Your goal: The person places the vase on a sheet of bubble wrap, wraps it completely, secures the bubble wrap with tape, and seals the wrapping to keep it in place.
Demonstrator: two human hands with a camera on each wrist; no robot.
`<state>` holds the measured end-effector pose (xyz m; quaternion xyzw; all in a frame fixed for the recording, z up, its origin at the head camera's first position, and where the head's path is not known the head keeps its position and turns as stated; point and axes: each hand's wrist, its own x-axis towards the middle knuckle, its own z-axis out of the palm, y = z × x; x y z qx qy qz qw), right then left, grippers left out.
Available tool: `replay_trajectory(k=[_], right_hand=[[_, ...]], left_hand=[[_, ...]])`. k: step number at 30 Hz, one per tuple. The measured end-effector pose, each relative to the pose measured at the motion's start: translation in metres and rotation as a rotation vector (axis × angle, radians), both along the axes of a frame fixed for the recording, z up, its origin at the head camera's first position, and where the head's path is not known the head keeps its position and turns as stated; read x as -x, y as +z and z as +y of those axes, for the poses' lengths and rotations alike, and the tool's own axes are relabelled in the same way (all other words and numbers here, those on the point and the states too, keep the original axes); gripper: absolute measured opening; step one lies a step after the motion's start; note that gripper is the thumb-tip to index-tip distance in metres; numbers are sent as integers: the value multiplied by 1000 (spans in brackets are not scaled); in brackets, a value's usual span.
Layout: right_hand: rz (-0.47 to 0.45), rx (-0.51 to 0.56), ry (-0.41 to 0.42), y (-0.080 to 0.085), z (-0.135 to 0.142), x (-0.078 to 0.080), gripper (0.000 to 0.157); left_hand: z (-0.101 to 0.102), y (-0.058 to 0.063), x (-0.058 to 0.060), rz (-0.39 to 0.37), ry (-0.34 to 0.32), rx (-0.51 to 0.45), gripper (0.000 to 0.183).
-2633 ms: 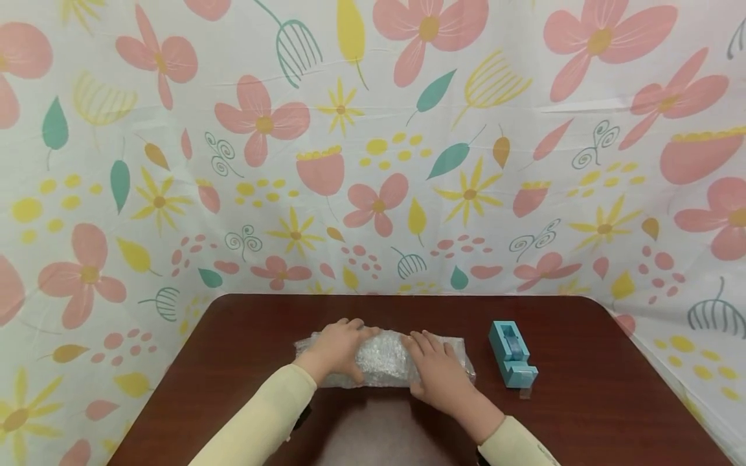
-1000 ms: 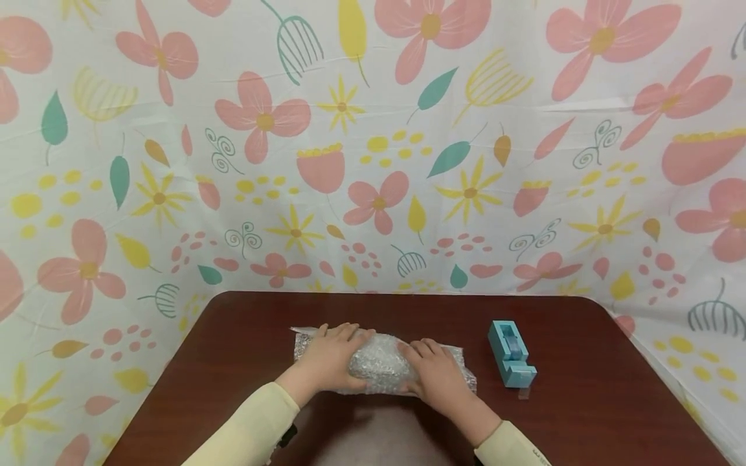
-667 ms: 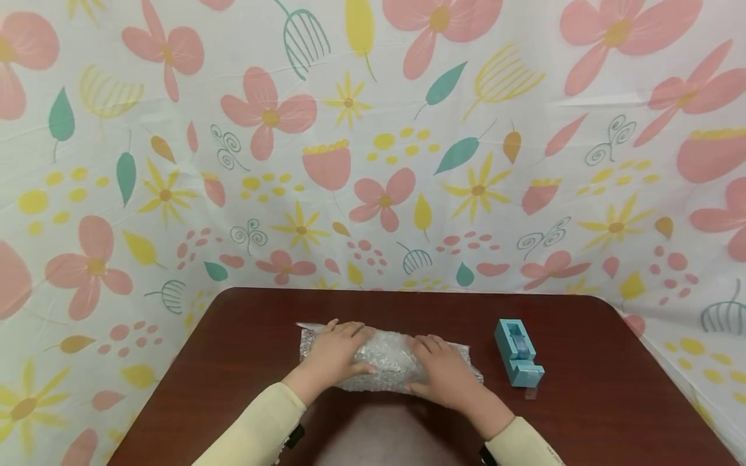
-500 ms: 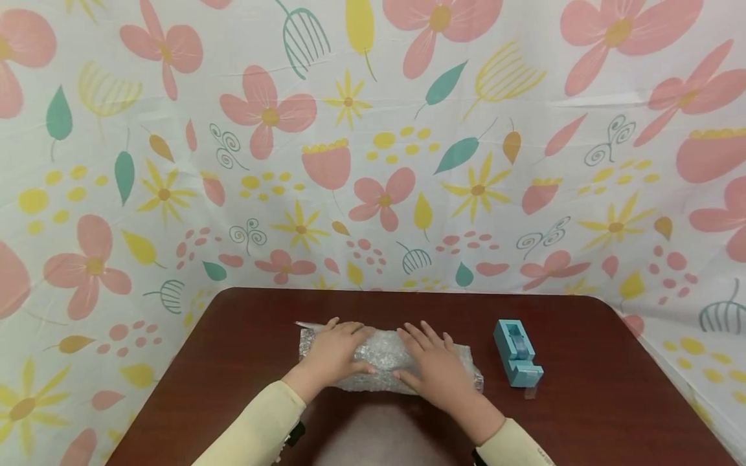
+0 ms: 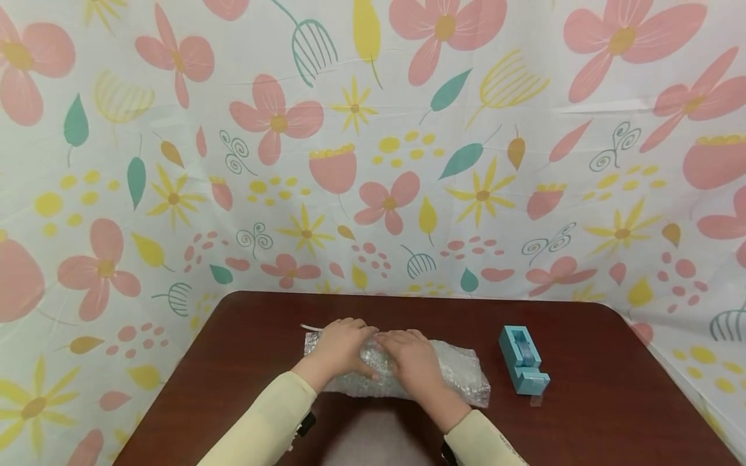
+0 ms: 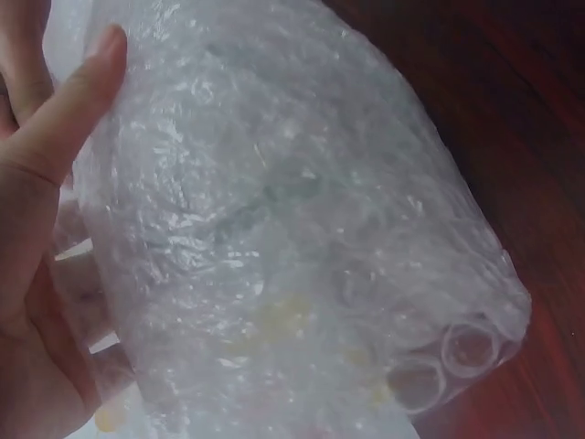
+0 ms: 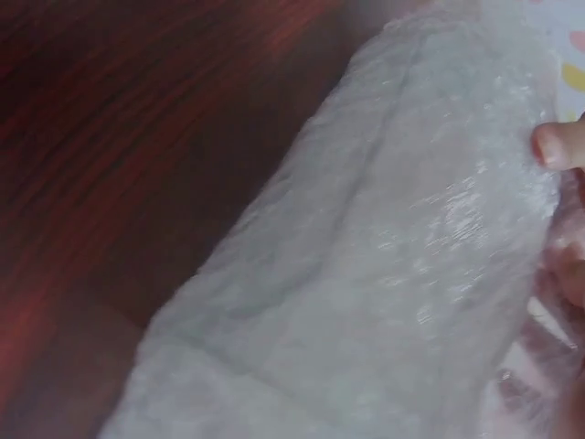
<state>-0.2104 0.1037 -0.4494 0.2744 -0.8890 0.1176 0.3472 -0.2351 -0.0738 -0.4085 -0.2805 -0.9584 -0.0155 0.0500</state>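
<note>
A bundle rolled in clear bubble wrap (image 5: 460,366) lies across the middle of the table. My left hand (image 5: 340,349) grips it left of centre, fingers over the far side and thumb toward me. Close beside it, my right hand (image 5: 410,359) holds the bundle near its middle, fingers bent over the top. In the left wrist view the bubble wrap (image 6: 274,183) bulges, and its end shows round bubbles. The right wrist view has the thumb tip (image 7: 551,146) against the wrap. Whatever lies inside is hidden.
A light blue tape dispenser (image 5: 522,362) stands right of the bundle, a short strip of clear tape (image 5: 537,401) hanging from its front. The dark reddish-brown table (image 5: 245,362) ends at a floral cloth (image 5: 373,162) behind.
My right hand has moved left along the bundle, from its right part to near the middle, baring the right end. My left hand stays on the left part.
</note>
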Motion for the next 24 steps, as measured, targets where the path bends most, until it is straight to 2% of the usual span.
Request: replay_trajectory(k=[5, 8, 12, 15, 19, 21, 24], right_hand=[[52, 94, 79, -9, 8, 9, 27], [5, 168, 110, -11, 12, 13, 24], [-66, 228, 104, -7, 14, 16, 21], [-98, 180, 72, -5, 16, 15, 21], [-104, 31, 42, -10, 24, 9, 29], [-83, -37, 38, -12, 28, 5, 34], [-32, -102, 50, -14, 30, 2, 42]], left_hand=[[1, 0, 7, -75, 78, -12, 85], [1, 1, 10, -99, 114, -25, 87], [2, 2, 10, -87, 121, -9, 87], [2, 3, 8, -74, 102, 30, 87], [3, 0, 2, -36, 59, 122, 83], [3, -4, -3, 2, 43, 166, 80], [3, -12, -12, 107, 23, 216, 76]])
